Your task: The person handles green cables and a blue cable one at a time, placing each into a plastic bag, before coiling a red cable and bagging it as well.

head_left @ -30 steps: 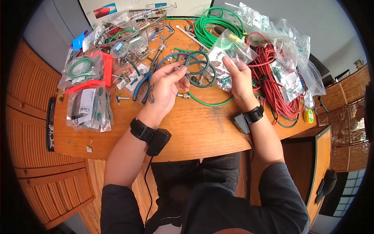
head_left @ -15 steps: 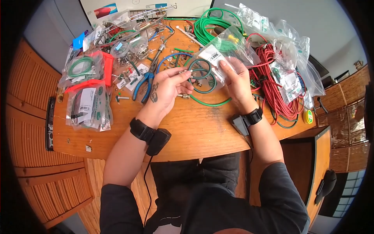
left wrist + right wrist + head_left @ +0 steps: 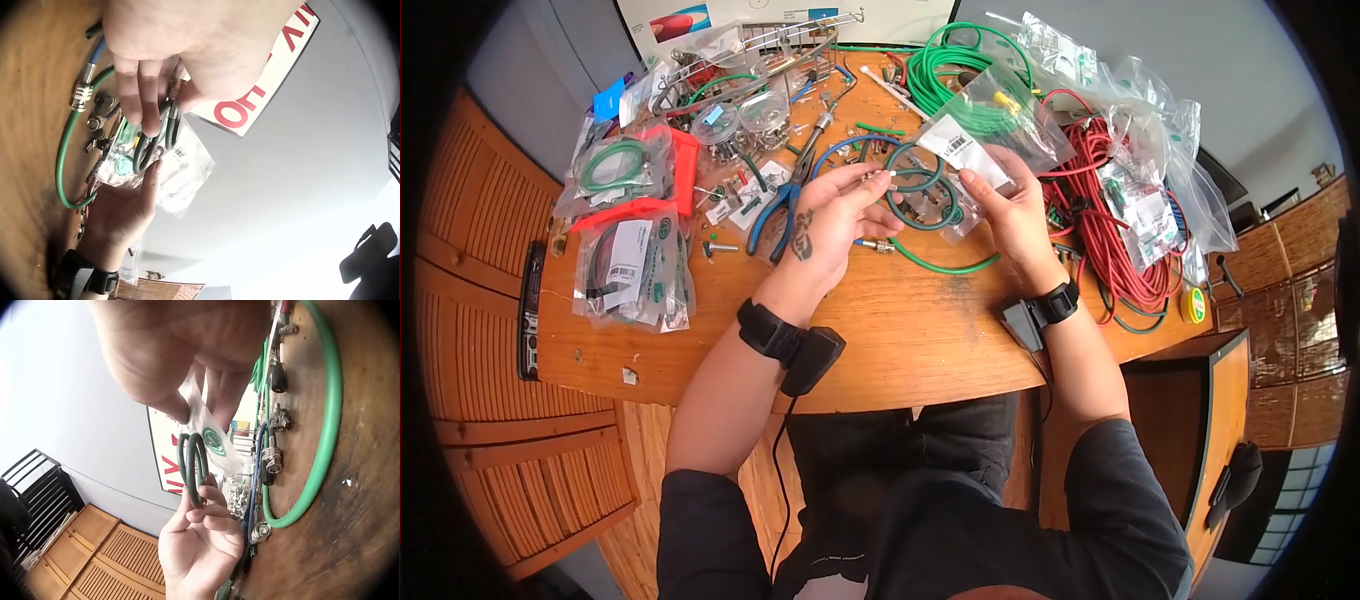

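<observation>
My left hand (image 3: 830, 225) pinches a looped dark green cable (image 3: 191, 465) near its metal connector (image 3: 176, 89), between thumb and fingers. The cable's rings hang out toward the right, between the two hands. In my right hand (image 3: 1015, 215) is a clear plastic bag (image 3: 1045, 140) with a white barcode label (image 3: 960, 148), gripped between thumb and fingers. A round green mark (image 3: 214, 442) shows on the bag in the right wrist view. The cable rings overlap the bag's lower part in the head view.
Blue-handled pliers (image 3: 771, 222) lie left of the hands. A green cable (image 3: 945, 268) with metal connectors curves below them. Behind are a bright green coil (image 3: 920, 75) and small clear tubs (image 3: 762, 115). Red cable (image 3: 1105, 220) is heaped right; bagged cables (image 3: 625, 265) lie left.
The bag has tilted in the right hand, and its label has turned more into view. The left hand and looped cable have shifted slightly right.
</observation>
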